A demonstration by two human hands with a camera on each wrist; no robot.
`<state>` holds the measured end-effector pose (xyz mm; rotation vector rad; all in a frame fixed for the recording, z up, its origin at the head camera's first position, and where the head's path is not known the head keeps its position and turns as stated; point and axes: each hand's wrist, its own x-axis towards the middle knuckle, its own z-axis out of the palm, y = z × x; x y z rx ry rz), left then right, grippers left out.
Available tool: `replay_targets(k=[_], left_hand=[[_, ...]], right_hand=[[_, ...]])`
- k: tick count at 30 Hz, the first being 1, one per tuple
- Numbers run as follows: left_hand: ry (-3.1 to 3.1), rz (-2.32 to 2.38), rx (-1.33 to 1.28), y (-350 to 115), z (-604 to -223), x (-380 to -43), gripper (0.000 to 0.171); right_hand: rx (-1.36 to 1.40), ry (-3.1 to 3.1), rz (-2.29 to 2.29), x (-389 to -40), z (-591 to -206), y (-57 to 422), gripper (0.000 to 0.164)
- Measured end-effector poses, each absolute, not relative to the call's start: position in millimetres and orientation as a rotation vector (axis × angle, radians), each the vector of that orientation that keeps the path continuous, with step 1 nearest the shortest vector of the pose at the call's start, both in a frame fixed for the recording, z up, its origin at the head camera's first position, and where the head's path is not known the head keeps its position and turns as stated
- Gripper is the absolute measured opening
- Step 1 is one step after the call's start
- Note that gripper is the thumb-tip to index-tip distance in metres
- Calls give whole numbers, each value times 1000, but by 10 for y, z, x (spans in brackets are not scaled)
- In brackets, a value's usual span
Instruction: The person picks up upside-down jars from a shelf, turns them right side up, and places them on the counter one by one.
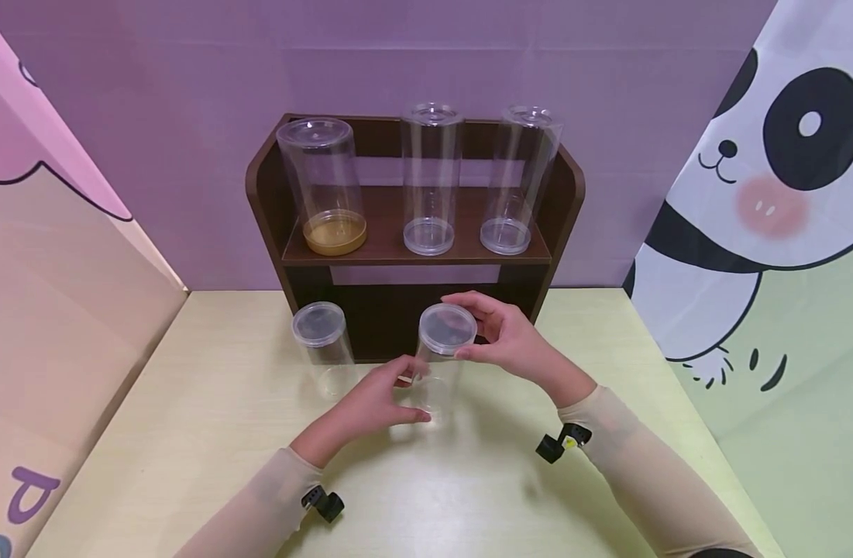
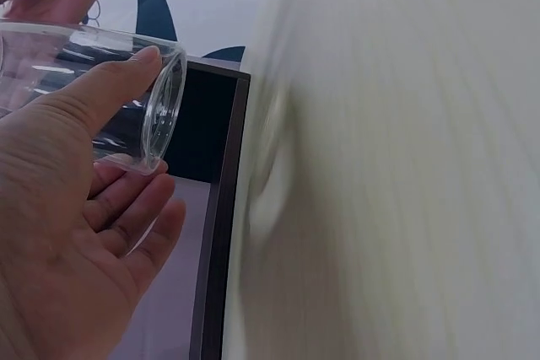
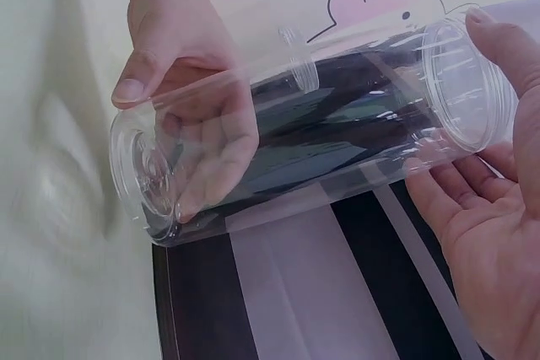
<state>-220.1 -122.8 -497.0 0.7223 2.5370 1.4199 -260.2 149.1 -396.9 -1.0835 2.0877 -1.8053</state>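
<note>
A clear plastic jar [image 1: 440, 372] with a translucent lid [image 1: 448, 328] is held upright between both hands in front of the shelf. Its base appears to be slightly off the table in the wrist views. My right hand [image 1: 503, 333] grips the top at the lid, thumb on the near side and fingers behind. Lower down, my left hand [image 1: 380, 395] holds the jar near its base, thumb in front and fingers curved around the far side. Nothing shows inside the jar in the right wrist view. Another lidded clear jar [image 1: 328, 349] stands on the table to the left.
Behind the hands stands a dark brown two-level shelf [image 1: 384, 261]. Its upper board carries a wide clear jar with a gold base [image 1: 334, 232] and two slimmer clear jars, a middle one [image 1: 431, 178] and a right one [image 1: 517, 182]. The pale table [image 1: 189, 434] spreads around.
</note>
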Motion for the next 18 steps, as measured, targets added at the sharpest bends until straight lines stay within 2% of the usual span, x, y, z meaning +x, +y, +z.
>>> replay_targets(k=[11, 18], left_hand=[[2611, 1355, 717, -1347, -4790, -2122, 73], [2787, 1537, 865, -1608, -4352, -2038, 50]], right_hand=[[-1100, 2180, -1781, -2580, -3991, 1471, 71], [-1064, 2212, -1767, -2580, -4028, 1483, 70]])
